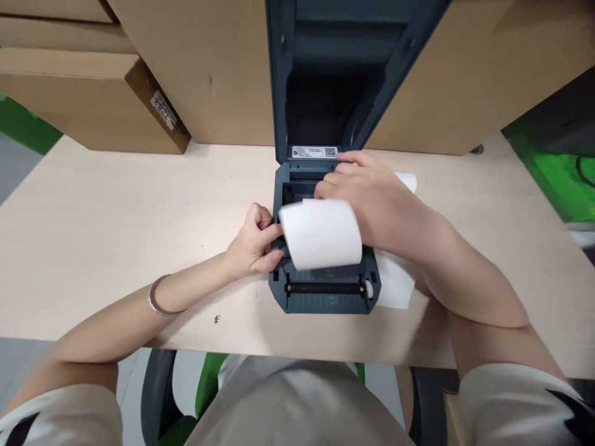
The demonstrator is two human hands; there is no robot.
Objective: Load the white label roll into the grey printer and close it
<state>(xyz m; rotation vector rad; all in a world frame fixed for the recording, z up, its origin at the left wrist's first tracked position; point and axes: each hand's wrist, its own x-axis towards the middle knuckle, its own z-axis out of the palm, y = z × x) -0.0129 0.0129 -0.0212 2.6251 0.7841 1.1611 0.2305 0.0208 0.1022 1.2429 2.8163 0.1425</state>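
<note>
A dark blue-grey label printer (pixel 325 303) lies on the table with its lid (pixel 281 80) raised. Curved white label paper (pixel 323 235) sits over its inner bay, slightly blurred, hiding part of the inside. My left hand (pixel 260 241) is at the printer's left wall, index finger and thumb at its edge and the other fingers curled. The index fingertip partly goes behind the paper. My right hand (pixel 360 192) reaches over the right side of the bay, with fingers bent down at the paper's far side and the index finger near the lid hinge. Its fingertips are partly hidden.
A black roller (pixel 325 288) spans the printer's front. White paper (pixel 395 282) lies right of the printer, and another white piece (pixel 406 180) shows behind my right wrist. Cardboard boxes (pixel 93 102) stand at the back left, with a large cardboard panel (pixel 223 80) behind the printer.
</note>
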